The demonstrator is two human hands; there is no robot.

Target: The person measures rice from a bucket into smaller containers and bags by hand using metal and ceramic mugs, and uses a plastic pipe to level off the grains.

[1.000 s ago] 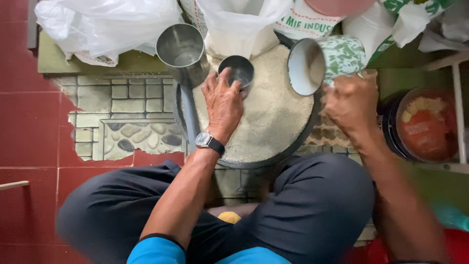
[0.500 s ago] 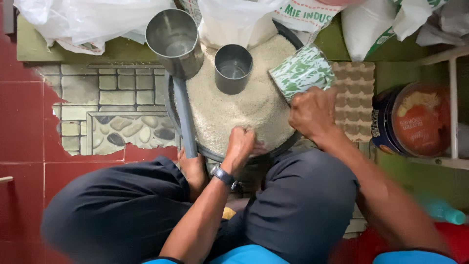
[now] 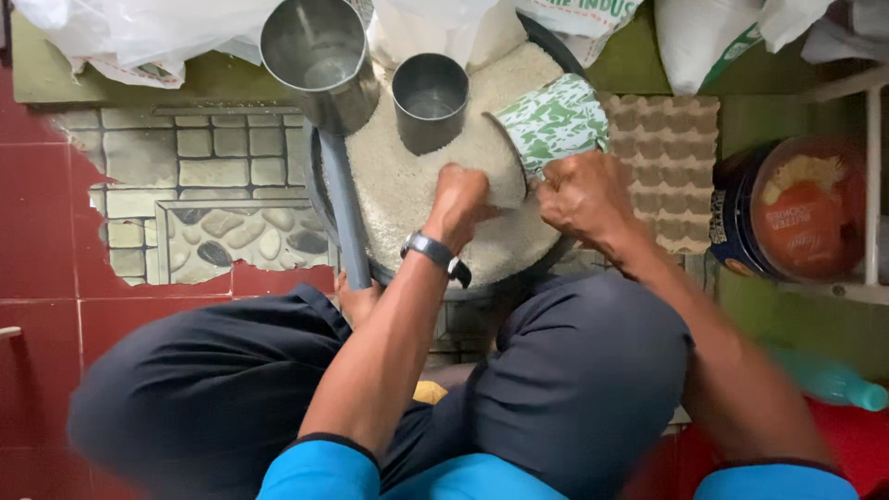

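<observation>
since half a second ago the left hand is sitting further forward, off the basin's near edge and onto the rice, and the green patterned mug is lying tipped on its side with its mouth toward that hand.

nearest the camera, the person's dark-trousered knees are folding in front of the grey basin, which is standing on the floor. just past them the left hand, wearing a wristwatch, is curling into a loose fist, pressing against the grain right at the mug's mouth; its grip is clenched, though what it is enclosing cannot be told. the right hand is grasping the mug from below and behind, holding it tilted over the heap.

judging from this, sweeping grain in is going best with the mug's lip kept low in the rice and the fist pushing straight at the opening, so little is spilling over the rim.

further on, a small steel cup is standing upright in the rice, and a larger steel cup is resting at the basin's far left edge. to the right an egg tray and a round tin are lying. the floor is red tile with a stone-patterned patch; plastic sacks are crowding the far side.
</observation>
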